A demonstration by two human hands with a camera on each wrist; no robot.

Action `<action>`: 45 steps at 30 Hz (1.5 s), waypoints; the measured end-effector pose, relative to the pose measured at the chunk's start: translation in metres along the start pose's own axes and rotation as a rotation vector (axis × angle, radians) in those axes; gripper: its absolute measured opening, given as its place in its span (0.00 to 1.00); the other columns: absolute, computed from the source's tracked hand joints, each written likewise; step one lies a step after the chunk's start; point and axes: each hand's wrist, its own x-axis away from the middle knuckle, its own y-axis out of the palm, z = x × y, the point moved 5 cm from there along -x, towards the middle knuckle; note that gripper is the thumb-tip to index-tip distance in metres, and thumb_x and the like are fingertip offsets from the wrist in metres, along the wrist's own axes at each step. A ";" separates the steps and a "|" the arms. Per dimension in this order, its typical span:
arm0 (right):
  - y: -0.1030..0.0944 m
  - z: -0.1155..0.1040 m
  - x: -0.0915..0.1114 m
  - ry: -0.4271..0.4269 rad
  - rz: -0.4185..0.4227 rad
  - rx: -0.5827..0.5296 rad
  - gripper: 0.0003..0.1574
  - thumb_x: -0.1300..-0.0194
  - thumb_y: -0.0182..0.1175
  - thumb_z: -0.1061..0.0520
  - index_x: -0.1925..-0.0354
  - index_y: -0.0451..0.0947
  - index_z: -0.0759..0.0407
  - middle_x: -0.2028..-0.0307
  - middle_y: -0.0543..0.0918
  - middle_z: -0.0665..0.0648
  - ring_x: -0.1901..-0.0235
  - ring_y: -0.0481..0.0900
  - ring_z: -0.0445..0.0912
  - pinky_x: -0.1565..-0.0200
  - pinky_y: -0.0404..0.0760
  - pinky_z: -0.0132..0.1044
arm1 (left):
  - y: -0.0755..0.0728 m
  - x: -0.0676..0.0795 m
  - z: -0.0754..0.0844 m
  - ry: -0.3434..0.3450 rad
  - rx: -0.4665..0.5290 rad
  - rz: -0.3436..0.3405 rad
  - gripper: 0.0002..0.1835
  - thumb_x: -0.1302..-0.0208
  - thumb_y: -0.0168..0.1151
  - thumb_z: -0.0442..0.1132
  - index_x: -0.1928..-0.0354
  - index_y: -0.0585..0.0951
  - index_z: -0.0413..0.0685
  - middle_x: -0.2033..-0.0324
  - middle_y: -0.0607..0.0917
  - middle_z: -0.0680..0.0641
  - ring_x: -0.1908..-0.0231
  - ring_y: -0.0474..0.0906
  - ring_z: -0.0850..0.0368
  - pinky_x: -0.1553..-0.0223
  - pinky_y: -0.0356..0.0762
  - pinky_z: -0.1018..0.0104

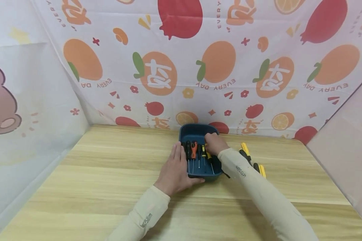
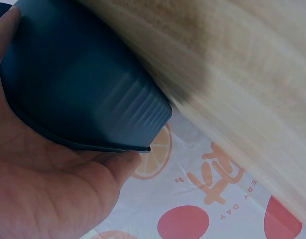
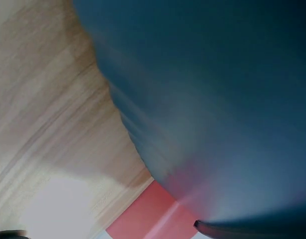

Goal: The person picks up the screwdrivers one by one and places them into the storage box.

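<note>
A dark blue plastic bin (image 1: pixel 194 131) stands at the table's back edge. Several screwdrivers lie side by side in it, among them an orange-and-black screwdriver (image 1: pixel 194 150) and a black-handled screwdriver (image 1: pixel 188 150). My left hand (image 1: pixel 175 174) rests against the bin's left front corner, fingers straight along the left rim, thumb along the front. The left wrist view shows that palm by the bin's wall (image 2: pixel 68 84). Inside the bin's right side, my right hand (image 1: pixel 215 144) has curled fingers on a yellow-and-black screwdriver (image 1: pixel 209 156), partly covering its handle. The bin's wall (image 3: pixel 193 89) fills much of the right wrist view.
Right of the bin, beyond my right forearm, lie tools with yellow and black handles (image 1: pixel 244 147), partly hidden by the sleeve. A fruit-print cloth (image 1: pixel 187 67) hangs right behind the wooden table (image 1: pixel 114 167). Pale walls flank both sides.
</note>
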 end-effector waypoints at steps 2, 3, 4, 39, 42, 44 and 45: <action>0.001 0.000 0.000 -0.001 -0.008 0.007 0.08 0.32 0.63 0.64 0.55 0.82 0.65 0.68 0.83 0.58 0.70 0.81 0.50 0.64 0.85 0.39 | 0.000 0.000 0.000 -0.001 -0.001 -0.003 0.72 0.55 0.66 0.80 0.27 0.59 0.26 0.25 0.58 0.29 0.25 0.55 0.36 0.28 0.60 0.53; 0.001 0.000 0.000 -0.002 -0.014 0.012 0.08 0.32 0.63 0.64 0.55 0.82 0.65 0.69 0.83 0.58 0.70 0.81 0.50 0.65 0.84 0.38 | 0.000 0.001 0.000 -0.002 0.002 -0.005 0.72 0.55 0.66 0.80 0.26 0.59 0.26 0.25 0.58 0.29 0.25 0.55 0.36 0.28 0.60 0.53; 0.002 0.000 0.000 -0.002 -0.022 0.017 0.07 0.32 0.63 0.64 0.56 0.82 0.65 0.70 0.82 0.58 0.71 0.81 0.50 0.66 0.84 0.38 | 0.001 0.001 0.000 -0.004 0.004 -0.009 0.72 0.55 0.66 0.80 0.26 0.58 0.26 0.25 0.57 0.29 0.25 0.55 0.36 0.28 0.60 0.53; -0.075 0.071 0.046 -0.105 0.322 -0.063 0.17 0.29 0.59 0.61 0.48 0.81 0.71 0.53 0.85 0.68 0.55 0.84 0.60 0.47 0.82 0.57 | 0.003 0.000 0.000 -0.011 0.014 -0.024 0.72 0.56 0.67 0.80 0.26 0.57 0.26 0.24 0.55 0.30 0.25 0.53 0.36 0.29 0.61 0.53; -0.076 0.093 0.053 -0.107 0.282 0.050 0.18 0.32 0.59 0.63 0.47 0.81 0.74 0.51 0.84 0.71 0.52 0.83 0.63 0.46 0.80 0.61 | 0.002 0.000 0.000 -0.003 0.013 -0.014 0.72 0.56 0.67 0.80 0.26 0.58 0.25 0.25 0.56 0.29 0.25 0.54 0.36 0.29 0.61 0.53; -0.073 0.109 0.059 -0.081 0.218 0.092 0.21 0.33 0.61 0.64 0.45 0.79 0.75 0.48 0.83 0.73 0.50 0.81 0.66 0.46 0.79 0.62 | 0.000 0.000 0.000 0.001 0.014 -0.007 0.73 0.56 0.67 0.80 0.26 0.58 0.25 0.25 0.57 0.29 0.25 0.54 0.35 0.29 0.61 0.52; -0.070 0.116 0.062 -0.062 0.178 0.107 0.21 0.33 0.61 0.63 0.45 0.78 0.75 0.47 0.82 0.74 0.48 0.80 0.68 0.46 0.79 0.63 | 0.000 0.000 0.000 0.004 0.012 -0.006 0.72 0.56 0.67 0.80 0.26 0.58 0.25 0.25 0.57 0.29 0.26 0.54 0.35 0.29 0.61 0.52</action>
